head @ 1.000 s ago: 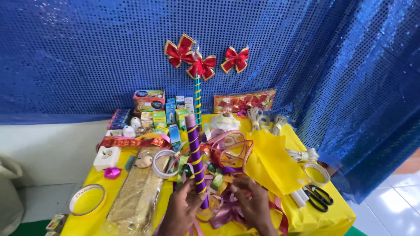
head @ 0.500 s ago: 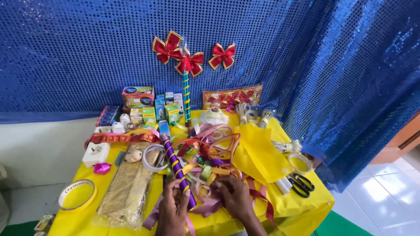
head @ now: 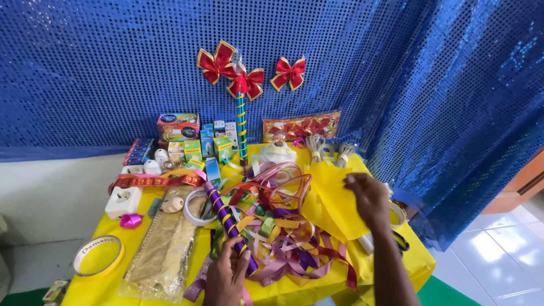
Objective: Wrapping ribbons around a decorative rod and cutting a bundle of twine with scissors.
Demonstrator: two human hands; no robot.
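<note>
Now the purple stick wrapped in a yellow ribbon spiral (head: 228,222) lies slanted in the lower middle of the frame, its near end clasped by the left hand (head: 226,277), whose fingers curl around it; half a second ago it sat in the same grasp, so the hold has not changed. What has changed is the right hand (head: 369,198): earlier it lay low beside the left among the ribbons, and it has now risen to the right of centre, fingertips pinching the upper edge of the yellow paper sheet (head: 334,201), which stands lifted off the pile. That suggests the work has turned from the stick alone to the sheet as well. Between the hands spreads a tangle of loose coloured ribbons (head: 283,232) on the yellow tablecloth (head: 107,289). Left of the stick lie a gold fabric strip in clear wrap (head: 161,255), a tape roll (head: 97,256) and a white socket (head: 123,202). Small cardboard boxes (head: 192,139) stand closed at the back, their contents hidden. Red bows (head: 238,71) hang on the blue sequin curtain (head: 396,68).
</note>
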